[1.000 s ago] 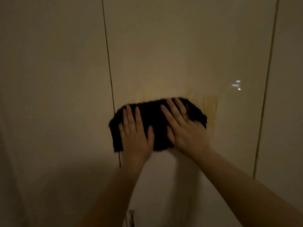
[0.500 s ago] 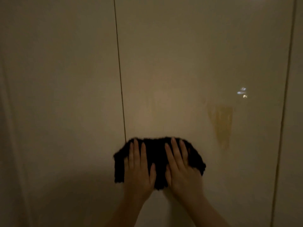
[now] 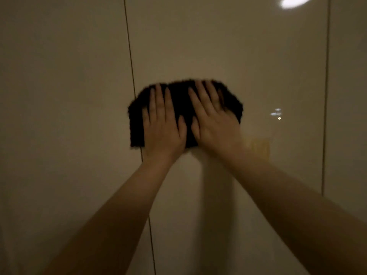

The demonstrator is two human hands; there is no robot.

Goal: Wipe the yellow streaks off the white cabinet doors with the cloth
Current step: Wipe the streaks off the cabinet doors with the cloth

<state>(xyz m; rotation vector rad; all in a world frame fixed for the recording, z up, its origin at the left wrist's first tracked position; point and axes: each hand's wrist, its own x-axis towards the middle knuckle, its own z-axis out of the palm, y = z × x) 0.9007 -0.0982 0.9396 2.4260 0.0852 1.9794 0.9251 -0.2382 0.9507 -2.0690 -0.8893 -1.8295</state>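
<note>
Two hands on the cloth
Left hand (image 3: 163, 126) and right hand (image 3: 213, 120) spread flat, pressing dark cloth (image 3: 179, 100) on cabinet door (image 3: 228, 46); yellow streak (image 3: 258, 148) lower right of cloth

Dim warm light, bright ceiling-light reflection (image 3: 296, 2) at top right, small glints (image 3: 276, 114) at mid right

Cloth (image 3: 178, 102) centre covered by left hand (image 3: 163, 132) and right hand (image 3: 215, 126); door surface under cloth hidden. Yellow streak (image 3: 258, 148), right of centre, blurred, its left part behind right wrist. Both forearms cut off at bottom edge. Light reflection (image 3: 296, 2) clipped at top edge. Whole frame dim, soft w/ motion blur.
</note>
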